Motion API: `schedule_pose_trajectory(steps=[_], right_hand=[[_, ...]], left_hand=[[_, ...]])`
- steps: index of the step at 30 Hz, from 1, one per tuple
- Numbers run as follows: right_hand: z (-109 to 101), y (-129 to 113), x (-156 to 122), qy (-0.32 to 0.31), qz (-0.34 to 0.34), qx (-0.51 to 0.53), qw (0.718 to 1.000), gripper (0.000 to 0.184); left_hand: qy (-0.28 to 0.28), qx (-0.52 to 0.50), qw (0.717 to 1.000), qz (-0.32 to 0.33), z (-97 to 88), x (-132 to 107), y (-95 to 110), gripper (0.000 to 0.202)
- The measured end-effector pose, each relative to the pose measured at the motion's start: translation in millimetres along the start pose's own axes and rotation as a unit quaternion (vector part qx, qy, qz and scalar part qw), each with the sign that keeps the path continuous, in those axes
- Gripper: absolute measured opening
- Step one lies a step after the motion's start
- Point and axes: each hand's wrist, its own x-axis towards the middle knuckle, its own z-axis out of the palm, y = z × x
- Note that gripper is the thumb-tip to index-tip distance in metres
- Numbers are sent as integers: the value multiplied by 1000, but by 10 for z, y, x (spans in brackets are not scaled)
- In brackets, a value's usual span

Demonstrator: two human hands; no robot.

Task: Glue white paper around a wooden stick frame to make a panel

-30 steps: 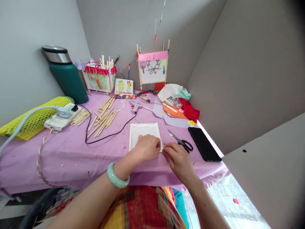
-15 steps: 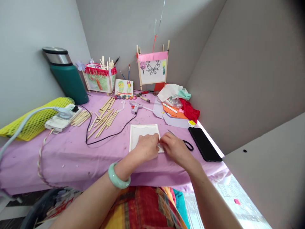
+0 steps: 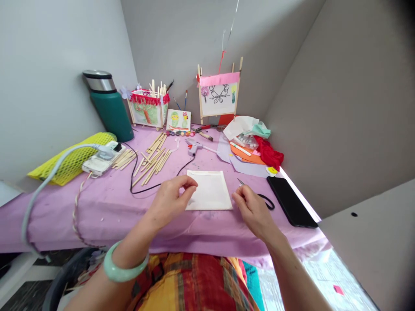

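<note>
A flat white square panel [image 3: 209,192] with a narrow raised strip along its far edge lies near the front of the table. Over its left side is my left hand [image 3: 171,199], thumb and forefinger curved with a gap between them and nothing seen in it. Just off the panel's right edge, my right hand [image 3: 253,209] has its fingers drawn together; whether something small is pinched there I cannot make out. Partly beneath that hand lies a pair of scissors [image 3: 268,201], its black handle and blade tip showing.
A black phone [image 3: 291,202] lies at right. Behind are a glue gun [image 3: 195,147] with its cord, loose wooden sticks [image 3: 152,162], a power strip [image 3: 103,160], a green bottle [image 3: 112,110], a stick-framed box [image 3: 147,110], a hanging drawing [image 3: 219,95] and scrap papers [image 3: 246,153].
My hands have parted from the panel's right edge. The left went left and the right moved a little right, uncovering most of the panel. The whole view has shifted slightly.
</note>
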Motion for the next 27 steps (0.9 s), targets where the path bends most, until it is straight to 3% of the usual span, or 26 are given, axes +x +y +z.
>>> schedule_pose_trajectory(steps=[5, 11, 14, 20, 27], right_hand=[[48, -157, 119, -42, -49, -58, 996, 25], [304, -447, 236, -77, -172, -97, 977, 32], [403, -538, 243, -99, -220, -66, 968, 14], [500, -538, 231, -151, -216, -43, 964, 8], [535, -559, 253, -153, -200, -29, 967, 4]], left_hand=[[34, 35, 999, 5, -19, -286, -205, 13], [33, 51, 997, 48, 45, -493, -386, 10], [38, 75, 995, 61, 102, -521, -411, 8], [44, 98, 992, 59, 162, -498, -403, 5], [11, 122, 991, 54, 135, -458, -355, 9]])
